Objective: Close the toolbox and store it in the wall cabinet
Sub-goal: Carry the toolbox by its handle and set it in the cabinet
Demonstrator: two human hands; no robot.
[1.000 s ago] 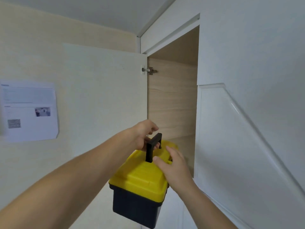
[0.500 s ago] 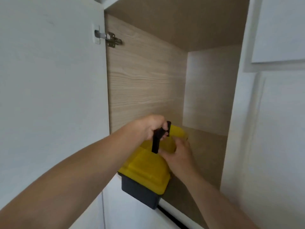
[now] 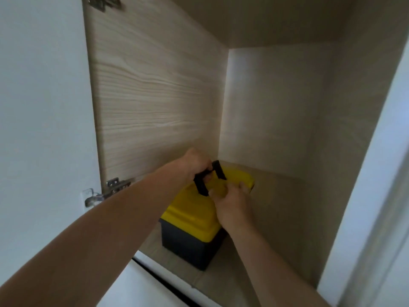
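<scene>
The toolbox, yellow lid shut, now sits on the floor of the wall cabinet, near its front edge by the left wall; a moment ago it hung outside the opening. The left hand grips its black handle; the right hand presses flat on the lid. Letting go and shutting the open door seem all that remains.

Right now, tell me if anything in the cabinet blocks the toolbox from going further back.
Nothing visible does. The toolbox sits on the cabinet floor, with bare floor between it and the back wall.
</scene>
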